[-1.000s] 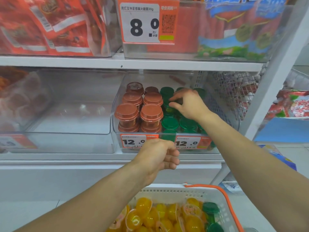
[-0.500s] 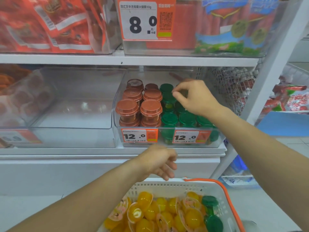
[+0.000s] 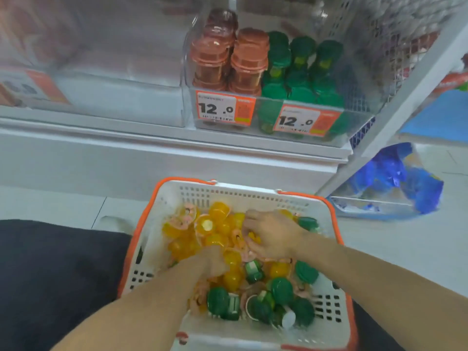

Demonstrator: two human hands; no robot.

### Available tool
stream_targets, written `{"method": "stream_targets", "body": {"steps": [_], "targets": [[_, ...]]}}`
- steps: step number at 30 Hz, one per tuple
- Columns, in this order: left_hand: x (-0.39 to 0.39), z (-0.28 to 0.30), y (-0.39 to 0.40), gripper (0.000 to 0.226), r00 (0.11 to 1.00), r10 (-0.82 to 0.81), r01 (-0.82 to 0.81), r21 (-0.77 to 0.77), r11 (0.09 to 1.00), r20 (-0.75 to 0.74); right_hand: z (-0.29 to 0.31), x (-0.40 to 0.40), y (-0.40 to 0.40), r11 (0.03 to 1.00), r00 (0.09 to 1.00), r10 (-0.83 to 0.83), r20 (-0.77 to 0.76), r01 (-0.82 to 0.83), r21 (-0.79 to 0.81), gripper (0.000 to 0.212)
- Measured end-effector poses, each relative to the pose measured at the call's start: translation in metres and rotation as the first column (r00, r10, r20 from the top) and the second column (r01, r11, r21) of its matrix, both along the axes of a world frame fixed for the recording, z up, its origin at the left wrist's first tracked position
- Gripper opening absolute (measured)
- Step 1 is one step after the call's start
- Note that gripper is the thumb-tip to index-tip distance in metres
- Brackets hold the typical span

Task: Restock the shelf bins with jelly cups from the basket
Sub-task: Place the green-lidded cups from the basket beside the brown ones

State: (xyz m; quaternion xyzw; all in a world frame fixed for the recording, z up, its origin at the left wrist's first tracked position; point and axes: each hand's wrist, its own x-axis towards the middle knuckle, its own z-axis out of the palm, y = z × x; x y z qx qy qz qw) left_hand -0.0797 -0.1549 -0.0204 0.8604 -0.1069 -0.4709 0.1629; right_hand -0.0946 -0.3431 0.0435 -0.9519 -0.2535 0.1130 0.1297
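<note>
Both hands are down in the basket (image 3: 229, 192), a white slotted one with an orange rim sitting on the floor just near of the shelf (image 3: 152, 138), close enough that cups can go straight up to the bins. The left hand (image 3: 215, 260) is buried among the yellow jelly cups (image 3: 220, 211) in the middle of the pile; its fingers are hidden by the cups, so I cannot tell whether it grips one. The right hand (image 3: 271, 235) lies palm-down over the far side of the pile, fingers curled narrow into the yellow and pink-lidded cups, seemingly sorting or gathering, though no single cup is clearly held. Green jelly cups (image 3: 281, 290) collect at the near right of the basket. On the shelf, the right bin (image 3: 349, 117) already holds brown cups (image 3: 249, 62) on the left and green ones on the right, stacked in columns behind their price tags (image 3: 224, 107). The clear bin to its left (image 3: 131, 97) looks empty, probably where the yellow ones belong.
</note>
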Motion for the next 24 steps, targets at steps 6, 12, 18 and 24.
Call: {"method": "stream_targets", "body": {"steps": [6, 12, 18, 24], "targets": [[-0.042, -0.028, -0.003, 0.038, 0.957, -0.274, 0.284, 0.119, 0.951, -0.093, -0.057, -0.055, 0.004, 0.985, 0.864, -0.024, -0.504, -0.067, -0.162, 0.034], [-0.035, -0.037, 0.001, 0.028, 0.986, -0.166, 0.168, 0.079, 0.983, -0.033, -0.069, -0.075, 0.0, 0.963, 0.851, -0.023, -0.525, -0.123, -0.24, 0.056], [0.01, -0.012, 0.016, 0.037, 0.775, 0.273, -0.456, -0.205, 0.866, -0.57, -0.077, -0.08, 0.017, 0.885, 0.851, 0.023, -0.525, -0.261, -0.386, 0.066], [0.029, 0.011, 0.027, 0.048, 0.383, 0.163, -0.908, -0.338, 0.248, -0.909, -0.055, -0.044, 0.009, 0.973, 0.756, -0.189, -0.627, 0.06, -0.222, 0.059]]}}
